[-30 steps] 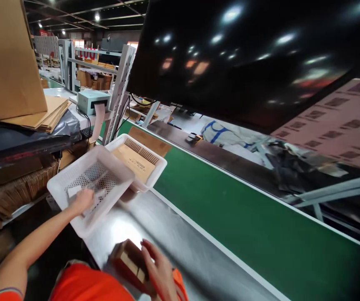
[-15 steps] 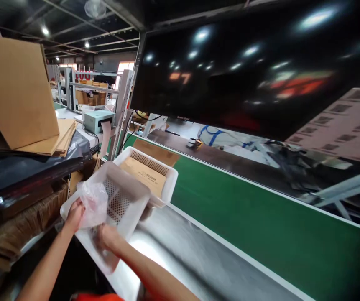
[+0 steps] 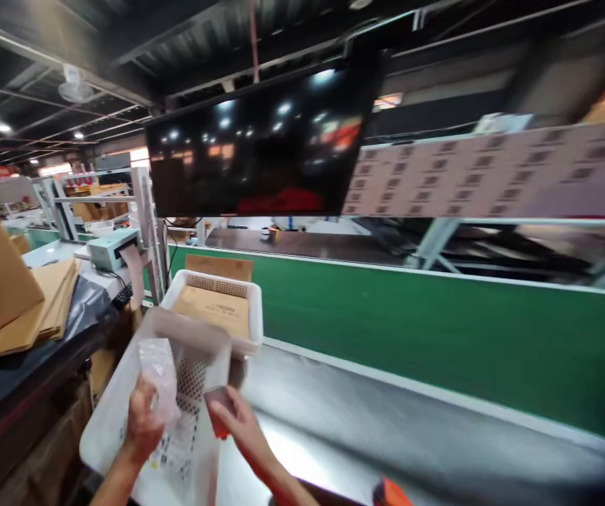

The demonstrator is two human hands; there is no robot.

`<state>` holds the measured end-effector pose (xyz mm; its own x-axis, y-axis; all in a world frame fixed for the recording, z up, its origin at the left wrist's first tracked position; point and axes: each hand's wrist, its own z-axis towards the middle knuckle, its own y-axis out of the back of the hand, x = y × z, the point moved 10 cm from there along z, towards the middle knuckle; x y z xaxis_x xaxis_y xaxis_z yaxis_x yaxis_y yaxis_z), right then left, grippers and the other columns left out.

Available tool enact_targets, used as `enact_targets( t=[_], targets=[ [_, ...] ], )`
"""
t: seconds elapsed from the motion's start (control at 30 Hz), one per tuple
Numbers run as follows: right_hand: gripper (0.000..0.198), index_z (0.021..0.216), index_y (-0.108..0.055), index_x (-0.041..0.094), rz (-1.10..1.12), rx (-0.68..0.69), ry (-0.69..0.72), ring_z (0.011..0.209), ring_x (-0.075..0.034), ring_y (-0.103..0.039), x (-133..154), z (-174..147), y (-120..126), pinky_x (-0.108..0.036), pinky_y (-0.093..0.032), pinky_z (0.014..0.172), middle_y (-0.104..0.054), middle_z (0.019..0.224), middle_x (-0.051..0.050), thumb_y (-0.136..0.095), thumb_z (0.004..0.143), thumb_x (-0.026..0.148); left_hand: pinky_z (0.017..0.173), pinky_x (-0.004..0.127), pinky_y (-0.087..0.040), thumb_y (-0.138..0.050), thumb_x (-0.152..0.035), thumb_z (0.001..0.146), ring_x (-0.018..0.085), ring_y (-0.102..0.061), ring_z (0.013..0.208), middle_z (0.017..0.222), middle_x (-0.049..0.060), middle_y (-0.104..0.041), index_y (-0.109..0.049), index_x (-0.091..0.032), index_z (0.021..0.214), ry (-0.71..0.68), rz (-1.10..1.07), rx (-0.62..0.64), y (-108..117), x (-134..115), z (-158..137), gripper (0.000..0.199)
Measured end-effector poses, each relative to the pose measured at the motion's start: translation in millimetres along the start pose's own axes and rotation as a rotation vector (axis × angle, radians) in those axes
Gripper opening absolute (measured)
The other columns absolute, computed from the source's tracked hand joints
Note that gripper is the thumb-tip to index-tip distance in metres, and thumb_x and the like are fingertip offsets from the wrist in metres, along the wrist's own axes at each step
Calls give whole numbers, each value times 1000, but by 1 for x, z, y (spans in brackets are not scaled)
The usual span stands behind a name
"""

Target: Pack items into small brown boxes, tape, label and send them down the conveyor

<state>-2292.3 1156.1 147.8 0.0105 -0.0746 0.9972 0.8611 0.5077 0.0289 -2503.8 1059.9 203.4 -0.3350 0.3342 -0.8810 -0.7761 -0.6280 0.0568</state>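
Note:
My left hand [image 3: 142, 420] is closed around a crumpled translucent plastic bag [image 3: 159, 372], held up over a white plastic basket [image 3: 105, 414] with a perforated base. My right hand [image 3: 244, 427], at the basket's right side, grips a small flat box-like item [image 3: 216, 409], dark on top and red-orange below; blur hides what it is exactly. More clear plastic packaging [image 3: 180, 443] lies in the basket beneath my left hand. Just behind stands a second white basket [image 3: 256, 323] with a flat brown cardboard box [image 3: 218, 309] inside.
A metal worktop [image 3: 365, 422] runs to the right, bordered by a green conveyor belt [image 3: 386, 316]. Overhead hangs a large black screen [image 3: 260, 154] beside a sheet of printed codes [image 3: 439, 172]. Left are a label printer [image 3: 112, 247] and cardboard sheets [image 3: 54, 295]. Something orange [image 3: 391, 493] shows at the bottom edge.
The view has swung right. My right hand has come out of the basket with the small dark and red item. My left hand still holds the plastic bag, now more upright.

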Motion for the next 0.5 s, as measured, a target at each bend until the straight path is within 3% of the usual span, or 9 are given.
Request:
enact_targets(
  t=[0.1, 0.17, 0.23, 0.3, 0.4, 0.5],
  targets=[
    [53, 94, -61, 21, 399, -115, -41, 61, -12, -50, 16, -34, 49, -26, -39, 57, -59, 72, 3, -81, 77, 67, 103, 44, -56, -79, -33, 73, 32, -71, 111, 110, 13, -79, -83, -21, 82, 27, -94, 498, -86, -23, -28, 15],
    [54, 91, -62, 20, 488, -181, -22, 63, -12, -51, 23, -59, 71, -27, -40, 60, -61, 74, 3, -87, 73, 65, 99, 43, -57, -75, -47, 81, 32, -72, 110, 114, 15, -79, -83, -19, 99, 201, -315, 738, -136, -30, -58, 34],
    [54, 90, -61, 21, 487, -258, 13, 67, -14, -55, 23, -83, 88, -28, -43, 66, -63, 76, 2, -88, 73, 64, 86, 38, -58, -70, -63, 86, 27, -73, 92, 99, 13, -79, -80, -16, 104, 430, -503, 794, -169, -31, -81, 51],
    [53, 90, -60, 21, 459, -320, 26, 72, -15, -58, 17, -106, 101, -30, -45, 72, -65, 80, 1, -87, 75, 64, 73, 31, -54, -75, -71, 79, 21, -68, 76, 83, 9, -75, -78, -14, 94, 596, -505, 760, -189, -24, -96, 59],
    [48, 93, -57, 23, 402, -346, 4, 70, -15, -55, 5, -131, 114, -30, -43, 72, -63, 80, 3, -81, 80, 63, 62, 23, -44, -93, -66, 59, 16, -60, 69, 76, 5, -70, -77, -14, 83, 703, -304, 742, -204, -10, -113, 60],
    [37, 94, -56, 24, 313, -346, -11, 68, -14, -50, -3, -146, 125, -29, -40, 69, -59, 77, 5, -76, 85, 54, 56, 21, -36, -92, -71, 57, 11, -52, 63, 68, 1, -64, -73, -14, 78, 764, -209, 765, -214, -1, -128, 63]
  ],
)
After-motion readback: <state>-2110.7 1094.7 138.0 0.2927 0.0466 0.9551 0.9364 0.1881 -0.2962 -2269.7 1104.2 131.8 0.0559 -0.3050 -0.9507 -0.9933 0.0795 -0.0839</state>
